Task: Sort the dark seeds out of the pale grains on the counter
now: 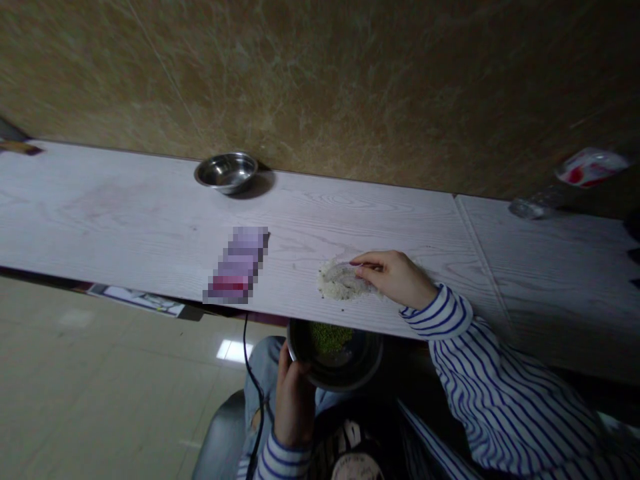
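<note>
Below the table's front edge, my left hand (293,387) grips the rim of a metal bowl (370,367). Small green beans (330,339), like mung beans, lie inside it. A flattened pile of white rice (333,283) with a few dark specks is spread on the tabletop. My right hand (395,273) is at the right side of this pile, with thumb and forefinger pinched together just over the grains. Whatever sits between those fingertips is too small to make out.
An upright-rimmed metal bowl (227,175) stands near the wall. A phone with a blurred screen (237,263) lies left of the rice. To the right, a clear plastic bottle (565,190) lies on its side. A black cable (255,380) hangs beside my leg.
</note>
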Action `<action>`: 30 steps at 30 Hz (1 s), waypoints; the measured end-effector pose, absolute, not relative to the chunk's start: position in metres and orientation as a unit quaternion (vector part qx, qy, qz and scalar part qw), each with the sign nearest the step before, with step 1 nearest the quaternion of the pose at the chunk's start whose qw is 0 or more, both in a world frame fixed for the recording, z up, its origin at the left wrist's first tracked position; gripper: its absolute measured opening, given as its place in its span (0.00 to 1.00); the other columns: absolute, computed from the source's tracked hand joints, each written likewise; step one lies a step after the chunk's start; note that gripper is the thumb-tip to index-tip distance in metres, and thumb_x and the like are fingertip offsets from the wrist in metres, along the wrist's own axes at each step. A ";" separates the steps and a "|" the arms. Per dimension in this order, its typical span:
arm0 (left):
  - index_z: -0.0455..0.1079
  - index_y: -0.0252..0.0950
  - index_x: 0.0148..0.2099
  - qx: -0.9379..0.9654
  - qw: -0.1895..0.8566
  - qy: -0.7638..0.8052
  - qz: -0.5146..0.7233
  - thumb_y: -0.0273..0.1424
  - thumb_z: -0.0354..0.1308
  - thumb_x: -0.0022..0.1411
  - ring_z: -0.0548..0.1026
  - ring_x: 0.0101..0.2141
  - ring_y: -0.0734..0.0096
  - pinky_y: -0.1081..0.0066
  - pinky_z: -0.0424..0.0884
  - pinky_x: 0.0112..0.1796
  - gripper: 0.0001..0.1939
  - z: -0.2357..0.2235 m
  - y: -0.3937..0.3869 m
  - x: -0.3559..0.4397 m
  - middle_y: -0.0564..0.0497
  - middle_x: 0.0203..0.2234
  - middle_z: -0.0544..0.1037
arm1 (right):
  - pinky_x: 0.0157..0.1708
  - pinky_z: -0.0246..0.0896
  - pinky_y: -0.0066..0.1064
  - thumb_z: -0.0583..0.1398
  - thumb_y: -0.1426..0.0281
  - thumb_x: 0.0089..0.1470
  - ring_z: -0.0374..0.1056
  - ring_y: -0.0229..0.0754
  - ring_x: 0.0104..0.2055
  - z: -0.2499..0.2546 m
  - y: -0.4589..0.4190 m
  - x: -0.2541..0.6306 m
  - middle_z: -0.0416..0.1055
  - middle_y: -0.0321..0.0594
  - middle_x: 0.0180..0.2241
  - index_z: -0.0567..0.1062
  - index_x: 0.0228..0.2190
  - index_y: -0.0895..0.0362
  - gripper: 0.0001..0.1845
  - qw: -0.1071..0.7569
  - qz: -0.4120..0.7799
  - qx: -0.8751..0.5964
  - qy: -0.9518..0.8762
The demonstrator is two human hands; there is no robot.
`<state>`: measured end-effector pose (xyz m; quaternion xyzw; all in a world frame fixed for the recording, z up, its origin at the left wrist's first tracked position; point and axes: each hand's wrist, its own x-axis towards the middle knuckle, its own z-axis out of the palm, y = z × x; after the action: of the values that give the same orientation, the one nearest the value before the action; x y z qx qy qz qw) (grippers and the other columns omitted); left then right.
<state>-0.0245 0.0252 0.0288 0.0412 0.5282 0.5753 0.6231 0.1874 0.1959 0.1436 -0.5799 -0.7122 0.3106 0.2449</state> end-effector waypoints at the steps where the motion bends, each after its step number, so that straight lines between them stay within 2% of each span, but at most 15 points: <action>1: 0.82 0.44 0.60 0.041 0.614 0.535 0.578 0.37 0.74 0.48 0.84 0.56 0.40 0.54 0.81 0.48 0.34 0.031 0.026 -0.023 0.40 0.56 0.87 | 0.43 0.85 0.37 0.69 0.76 0.65 0.88 0.48 0.38 0.144 0.195 0.189 0.93 0.43 0.40 0.94 0.45 0.53 0.13 0.246 0.306 -0.584 -0.711; 4: 0.82 0.44 0.60 0.040 0.610 0.540 0.579 0.36 0.74 0.47 0.84 0.56 0.40 0.56 0.81 0.47 0.35 0.033 0.026 -0.022 0.41 0.56 0.87 | 0.45 0.86 0.37 0.68 0.76 0.66 0.89 0.49 0.40 0.146 0.189 0.198 0.93 0.43 0.42 0.94 0.46 0.52 0.14 0.259 0.286 -0.590 -0.709; 8: 0.81 0.42 0.62 0.045 0.618 0.532 0.577 0.36 0.74 0.48 0.85 0.50 0.45 0.59 0.79 0.44 0.37 0.033 0.026 -0.020 0.42 0.52 0.88 | 0.46 0.87 0.37 0.69 0.74 0.67 0.91 0.51 0.43 0.148 0.174 0.211 0.93 0.43 0.45 0.94 0.48 0.51 0.14 0.279 0.242 -0.587 -0.721; 14: 0.81 0.41 0.62 0.034 0.614 0.535 0.579 0.37 0.75 0.46 0.84 0.48 0.47 0.59 0.79 0.43 0.38 0.037 0.025 -0.015 0.43 0.49 0.88 | 0.51 0.87 0.35 0.69 0.75 0.68 0.91 0.51 0.48 0.150 0.148 0.201 0.93 0.41 0.47 0.94 0.48 0.50 0.15 0.266 0.222 -0.549 -0.760; 20: 0.81 0.42 0.64 0.042 0.636 0.520 0.568 0.35 0.76 0.48 0.85 0.49 0.46 0.58 0.80 0.45 0.38 0.025 0.022 -0.026 0.43 0.52 0.89 | 0.54 0.87 0.38 0.68 0.77 0.67 0.92 0.50 0.46 0.144 0.156 0.186 0.93 0.40 0.47 0.94 0.49 0.49 0.17 0.246 0.191 -0.576 -0.756; 24: 0.83 0.43 0.62 0.052 0.628 0.520 0.576 0.35 0.74 0.49 0.85 0.51 0.44 0.56 0.81 0.47 0.36 0.025 0.022 -0.028 0.42 0.52 0.89 | 0.51 0.87 0.36 0.68 0.76 0.67 0.92 0.50 0.44 0.146 0.161 0.195 0.93 0.42 0.46 0.94 0.48 0.50 0.16 0.255 0.188 -0.587 -0.745; 27: 0.83 0.43 0.61 0.049 0.614 0.533 0.581 0.35 0.73 0.46 0.85 0.49 0.46 0.58 0.80 0.45 0.36 0.033 0.024 -0.022 0.44 0.50 0.89 | 0.47 0.87 0.35 0.68 0.76 0.68 0.91 0.50 0.42 0.148 0.158 0.205 0.93 0.43 0.45 0.94 0.49 0.52 0.15 0.279 0.172 -0.596 -0.733; 30: 0.82 0.42 0.61 0.035 0.611 0.542 0.576 0.36 0.73 0.45 0.84 0.47 0.48 0.60 0.78 0.42 0.37 0.039 0.025 -0.017 0.44 0.49 0.89 | 0.50 0.87 0.37 0.68 0.75 0.67 0.91 0.51 0.44 0.147 0.155 0.209 0.93 0.43 0.45 0.94 0.48 0.52 0.15 0.284 0.156 -0.602 -0.730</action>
<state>-0.0165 0.0248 0.0387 0.0347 0.5423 0.5757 0.6110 0.2088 0.1553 0.1473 -0.6016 -0.7303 0.1557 0.2837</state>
